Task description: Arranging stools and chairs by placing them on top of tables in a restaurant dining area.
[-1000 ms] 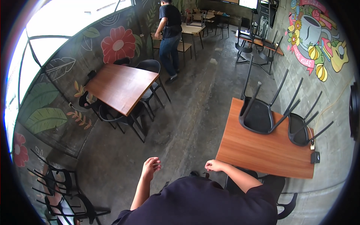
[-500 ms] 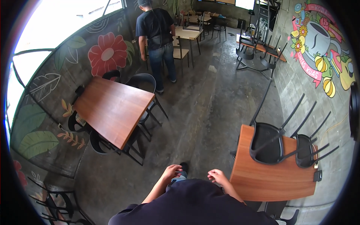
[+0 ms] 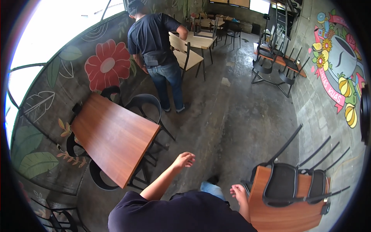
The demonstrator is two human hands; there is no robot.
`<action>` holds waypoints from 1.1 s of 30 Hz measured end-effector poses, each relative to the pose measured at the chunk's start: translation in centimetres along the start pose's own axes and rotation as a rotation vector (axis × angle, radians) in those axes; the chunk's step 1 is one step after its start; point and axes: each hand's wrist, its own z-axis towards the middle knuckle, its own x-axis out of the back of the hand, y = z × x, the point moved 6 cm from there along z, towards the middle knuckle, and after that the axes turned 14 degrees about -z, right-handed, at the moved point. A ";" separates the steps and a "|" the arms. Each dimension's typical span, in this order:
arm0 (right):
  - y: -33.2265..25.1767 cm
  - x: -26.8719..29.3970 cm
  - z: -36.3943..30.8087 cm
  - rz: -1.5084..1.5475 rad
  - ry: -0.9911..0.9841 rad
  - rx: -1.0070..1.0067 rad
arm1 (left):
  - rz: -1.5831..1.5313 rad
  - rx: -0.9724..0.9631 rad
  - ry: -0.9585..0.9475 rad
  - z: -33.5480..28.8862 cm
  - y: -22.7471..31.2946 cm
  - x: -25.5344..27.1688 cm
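My left hand [image 3: 184,159] is stretched forward over the floor, right of a reddish-brown wooden table [image 3: 116,135]. It hangs in the air with loosely bent fingers and nothing in it. Lower and nearer my body, my right hand [image 3: 239,191] is also empty, its fingers half curled. Closest to it is the left edge of another reddish-brown table [image 3: 286,220]. On that tabletop lie two upturned black chairs, a larger one [image 3: 281,179] and a smaller one [image 3: 317,183], legs pointing up. Neither hand touches a table or a chair.
Black chairs [image 3: 145,101] surround the left table. Ahead on the left, a person [image 3: 156,50] in a dark shirt and jeans stands beside a pale wooden chair [image 3: 187,56]. More upturned chairs [image 3: 282,62] stand at the far right. A concrete floor [image 3: 216,127] runs between painted walls.
I have come forward, so both nearby tables sit lower in view. My left hand has swung forward, my right hand is lower. The other person has turned, one arm bent toward the pale chair.
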 end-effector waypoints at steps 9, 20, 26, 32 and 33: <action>-2.6 7.8 13.3 -0.031 -0.001 -0.113 | 0.140 0.361 0.048 12.2 -1.5 -6.4; -21.5 22.3 28.8 0.082 0.090 0.330 | 0.036 0.061 0.109 30.5 10.1 -14.3; -19.3 25.4 31.6 0.126 0.189 0.109 | 0.103 0.258 0.175 41.7 10.5 -17.7; -14.7 29.2 36.3 0.269 0.327 -0.224 | 0.247 0.449 -0.041 57.3 10.6 -30.3; -14.7 30.3 37.1 0.229 0.326 -0.236 | 0.251 0.468 -0.076 59.5 11.2 -32.8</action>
